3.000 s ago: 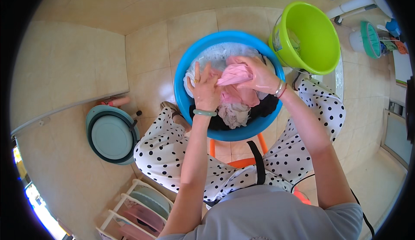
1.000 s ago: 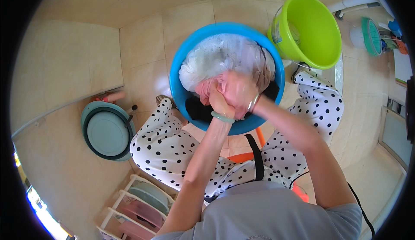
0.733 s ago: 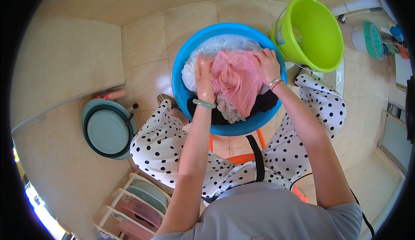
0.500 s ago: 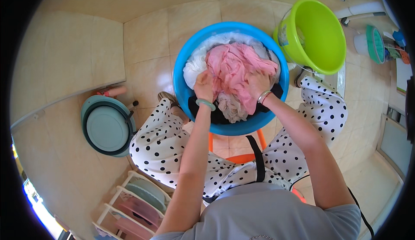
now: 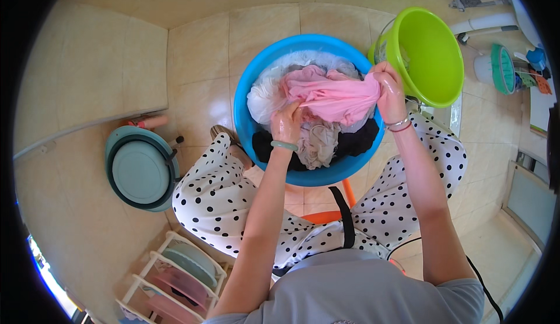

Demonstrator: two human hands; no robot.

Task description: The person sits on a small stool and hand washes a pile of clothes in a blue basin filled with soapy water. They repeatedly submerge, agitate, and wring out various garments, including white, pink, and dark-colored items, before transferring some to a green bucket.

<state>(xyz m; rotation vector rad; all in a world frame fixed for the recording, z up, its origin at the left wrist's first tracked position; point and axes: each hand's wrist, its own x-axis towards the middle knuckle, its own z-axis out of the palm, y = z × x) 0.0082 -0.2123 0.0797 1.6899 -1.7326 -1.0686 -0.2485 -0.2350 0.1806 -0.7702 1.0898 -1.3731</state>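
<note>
A pink garment (image 5: 341, 97) lies stretched across the pile in a blue basin (image 5: 245, 85). My right hand (image 5: 389, 93) is closed on its right end, lifted over the basin's right rim. At the left, my left hand (image 5: 286, 124) pinches the garment's lower left edge with wet, soapy fingers. Around it in the basin are white cloth (image 5: 265, 97), a beige crumpled piece (image 5: 318, 145) and black cloth (image 5: 359, 140). Suds show along the far side of the basin. A jade-coloured bangle circles my left wrist, and bracelets circle my right.
A lime green bucket (image 5: 431, 61) stands tilted against the basin's right side. Folded grey-green basins (image 5: 143, 175) lean at the left wall. A white rack (image 5: 154, 260) with several washbasins is at the lower left. An orange stool (image 5: 326, 215) shows between my knees.
My right hand has moved right and up, pulling the pink garment's end out toward the basin's rim. My left hand has shifted slightly right and nearer me. The garment went from bunched to stretched.
</note>
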